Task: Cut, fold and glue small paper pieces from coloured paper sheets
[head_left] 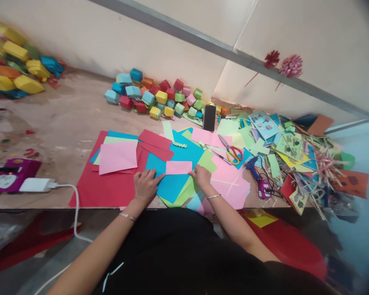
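Note:
A small pink paper strip point(178, 167) lies on blue paper point(169, 187) near the front edge. My left hand point(145, 185) rests at its left, index finger stretched toward the strip's lower left corner. At the right end of the strip, my right hand point(201, 176) has thumb and fingers pressed together on its edge. To the left are a pink sheet point(118, 157) and large red paper point(92, 188). Scissors point(230, 150) with red and yellow handles and a pen point(221, 157) lie on pink paper to the right.
A phone point(209, 117) stands behind the papers, beside a pile of small colored paper boxes point(147, 97). A glue gun point(252, 168), paper scraps and cards point(264, 125) crowd the right. At left are a purple power strip point(14, 176) and white cable point(77, 205).

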The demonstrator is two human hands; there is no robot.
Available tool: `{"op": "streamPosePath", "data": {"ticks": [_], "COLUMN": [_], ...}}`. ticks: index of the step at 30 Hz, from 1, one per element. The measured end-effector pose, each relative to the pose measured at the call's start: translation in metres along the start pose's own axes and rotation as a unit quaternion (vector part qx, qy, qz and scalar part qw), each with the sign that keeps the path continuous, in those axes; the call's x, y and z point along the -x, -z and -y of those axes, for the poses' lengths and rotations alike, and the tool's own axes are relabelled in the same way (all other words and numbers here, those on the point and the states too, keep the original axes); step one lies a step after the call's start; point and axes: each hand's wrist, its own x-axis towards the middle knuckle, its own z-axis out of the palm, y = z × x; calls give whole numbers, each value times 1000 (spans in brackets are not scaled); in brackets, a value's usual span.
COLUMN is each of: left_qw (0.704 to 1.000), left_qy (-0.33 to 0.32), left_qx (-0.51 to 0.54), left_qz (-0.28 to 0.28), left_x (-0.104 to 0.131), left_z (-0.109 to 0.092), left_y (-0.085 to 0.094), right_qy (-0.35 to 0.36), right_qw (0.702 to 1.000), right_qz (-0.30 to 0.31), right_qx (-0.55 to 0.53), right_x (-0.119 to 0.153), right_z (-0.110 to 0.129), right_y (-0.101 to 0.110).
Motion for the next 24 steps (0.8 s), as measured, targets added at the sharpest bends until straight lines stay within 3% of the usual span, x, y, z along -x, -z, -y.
{"op": "streamPosePath", "data": {"ticks": [3, 7, 12, 18, 24], "left_qw": [1000, 999, 998, 994, 988], "left_qy": [16, 14, 36, 60, 58], "left_qx": [12, 36, 50, 87, 137], "left_qz": [-11, -3, 4, -10, -52], "left_x": [-6, -24, -43, -41, -33], "left_z": [2, -10, -29, -28, -25], "left_y": [1, -10, -27, -24, -22], "right_qy": [-2, 3, 81, 151, 201], "right_qw": [1000, 999, 990, 976, 967], "right_qz": [-10, -43, -108, -145, -152], "right_qx": [1, 10, 45, 58, 45], "right_x": [1, 2, -4, -5, 23], "right_z": [1, 3, 6, 7, -6], "right_y": [-1, 4, 10, 2, -17]}}
